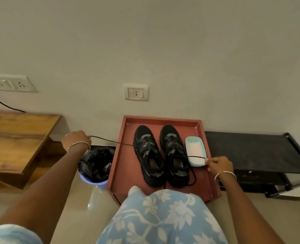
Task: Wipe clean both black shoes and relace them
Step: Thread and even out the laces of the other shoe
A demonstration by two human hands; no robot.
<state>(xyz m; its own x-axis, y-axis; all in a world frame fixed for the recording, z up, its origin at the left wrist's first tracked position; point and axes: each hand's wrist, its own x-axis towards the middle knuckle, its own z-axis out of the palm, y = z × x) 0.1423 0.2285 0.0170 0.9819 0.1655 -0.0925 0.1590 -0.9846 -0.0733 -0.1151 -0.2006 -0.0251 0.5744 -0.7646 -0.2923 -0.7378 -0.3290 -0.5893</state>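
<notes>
Two black shoes stand side by side on a red tray (124, 166), toes toward the wall: the left shoe (148, 155) and the right shoe (175, 155). My left hand (76, 140) is out to the left of the tray and pinches one end of a black lace (110, 140) that stretches taut to the left shoe. My right hand (219, 165) is at the tray's right edge and pinches another lace end (196, 157) that runs from the right shoe across a teal dish (196, 150). More lace loops beside the right shoe's heel.
A lilac bin (94, 182) lined with a black bag stands left of the tray. A wooden table (13, 141) is further left. A low black rack (251, 152) sits to the right. My knee in blue floral cloth (159, 217) is in front of the tray.
</notes>
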